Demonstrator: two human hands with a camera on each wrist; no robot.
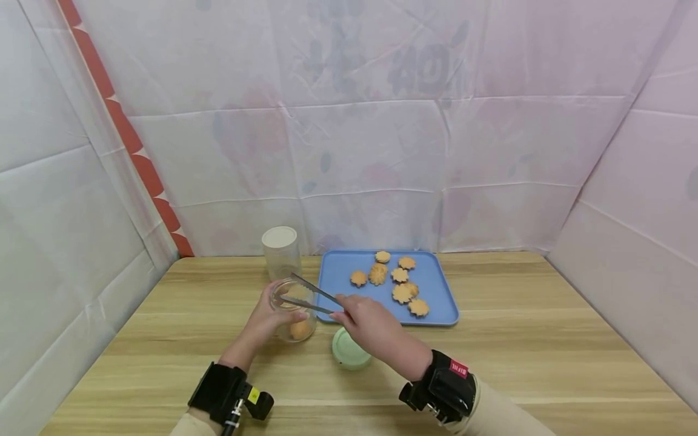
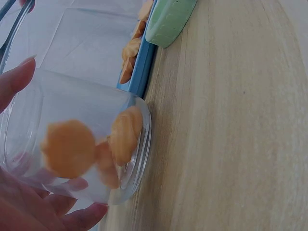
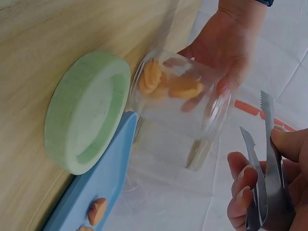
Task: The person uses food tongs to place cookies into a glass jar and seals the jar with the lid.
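Observation:
My left hand (image 1: 279, 311) grips a clear jar (image 1: 294, 315) standing on the table, with cookies (image 2: 72, 147) in its bottom. My right hand (image 1: 345, 310) pinches metal tongs (image 1: 305, 293), whose tips hover at the jar's mouth. In the right wrist view nothing shows between the tongs (image 3: 262, 159) and the jar (image 3: 185, 96) sits just beyond them. A green lid (image 1: 351, 350) lies flat by the jar, under my right wrist. The blue tray (image 1: 436, 303) behind it carries several flower-shaped cookies (image 1: 403, 292).
A second clear jar with a white lid (image 1: 280, 249) stands behind the held jar, left of the tray. White sheets wall in the wooden table (image 1: 545, 339) at the back and both sides.

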